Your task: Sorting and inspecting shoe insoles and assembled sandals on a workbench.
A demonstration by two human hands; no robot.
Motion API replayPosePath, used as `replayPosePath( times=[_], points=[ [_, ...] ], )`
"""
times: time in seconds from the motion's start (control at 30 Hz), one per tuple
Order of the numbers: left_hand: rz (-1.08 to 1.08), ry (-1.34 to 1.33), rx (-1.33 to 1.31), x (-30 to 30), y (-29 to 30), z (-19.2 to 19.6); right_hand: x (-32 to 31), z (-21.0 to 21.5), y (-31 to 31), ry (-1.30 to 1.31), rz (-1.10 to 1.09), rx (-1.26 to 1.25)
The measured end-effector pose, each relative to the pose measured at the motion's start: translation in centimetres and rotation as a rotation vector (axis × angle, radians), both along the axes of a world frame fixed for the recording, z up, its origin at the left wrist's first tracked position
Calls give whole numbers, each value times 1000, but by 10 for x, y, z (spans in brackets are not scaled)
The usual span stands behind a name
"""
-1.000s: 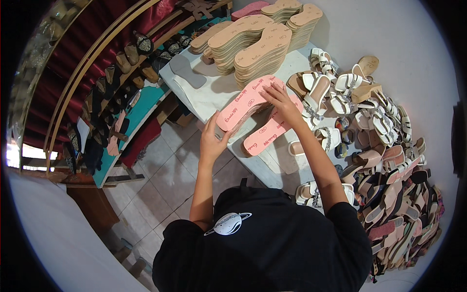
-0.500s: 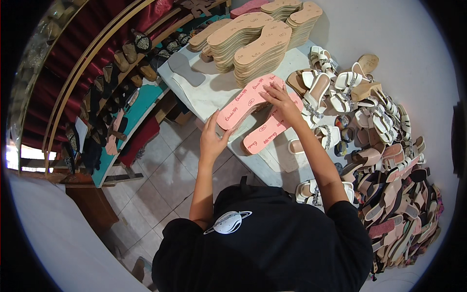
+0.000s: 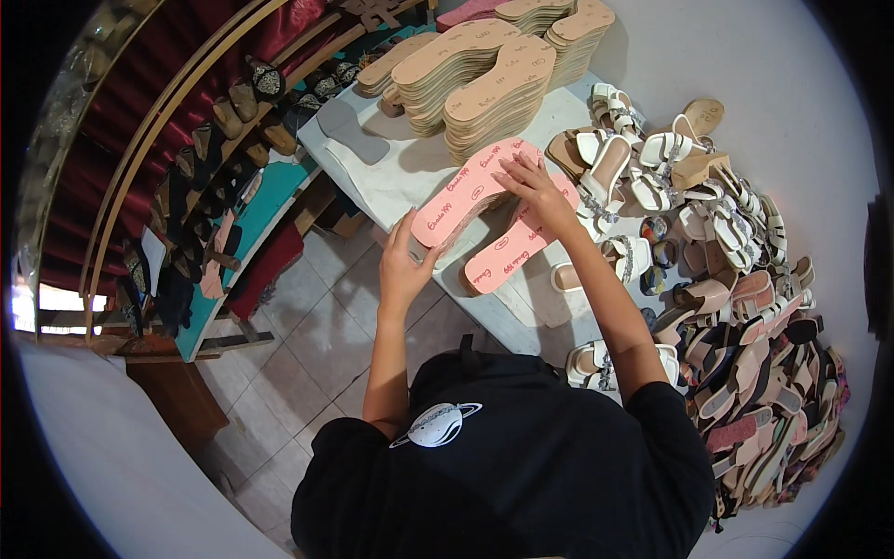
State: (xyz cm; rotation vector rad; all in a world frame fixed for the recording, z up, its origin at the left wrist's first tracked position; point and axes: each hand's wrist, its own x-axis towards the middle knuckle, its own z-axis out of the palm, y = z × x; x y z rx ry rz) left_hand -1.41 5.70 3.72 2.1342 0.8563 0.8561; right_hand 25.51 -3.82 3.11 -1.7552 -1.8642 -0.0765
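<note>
A person in a black shirt stands at a white counter (image 3: 391, 186), seen from above. Two pink shoe insoles lie on it. The left hand (image 3: 402, 265) cups the heel end of the upper pink insole (image 3: 470, 191), fingers half curled against its edge at about seven o'clock of the insole. The right hand (image 3: 533, 186) lies open and flat, fingertips pressing the same insole's toe end. The second pink insole (image 3: 510, 247) lies just beside it, toward four o'clock, partly under the right forearm.

Judging by the layout, the pink pair is only now being laid out and aligned; the stacks of tan insoles (image 3: 484, 79) at twelve o'clock stand untouched, so much appears left.

At three o'clock a heap of white strappy sandals (image 3: 670, 177) crowds the counter's far side, spilling into a mixed pile of flat sandals (image 3: 773, 373) at four o'clock. A grey insole (image 3: 352, 130) lies near the counter's corner. At nine o'clock, a teal shelf (image 3: 251, 224) holds dark shoes. The floor (image 3: 317, 326) is pale tile.
</note>
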Motion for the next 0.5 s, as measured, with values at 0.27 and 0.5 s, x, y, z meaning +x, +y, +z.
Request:
replayPosePath(
  times=[0.27, 0.5],
  points=[
    [8, -15, -7, -1, 1, -4, -5, 10, -2, -11, 2, -111],
    [-2, 49, -36, -1, 0, 2, -6, 8, -8, -85, -63, -168]
  ],
)
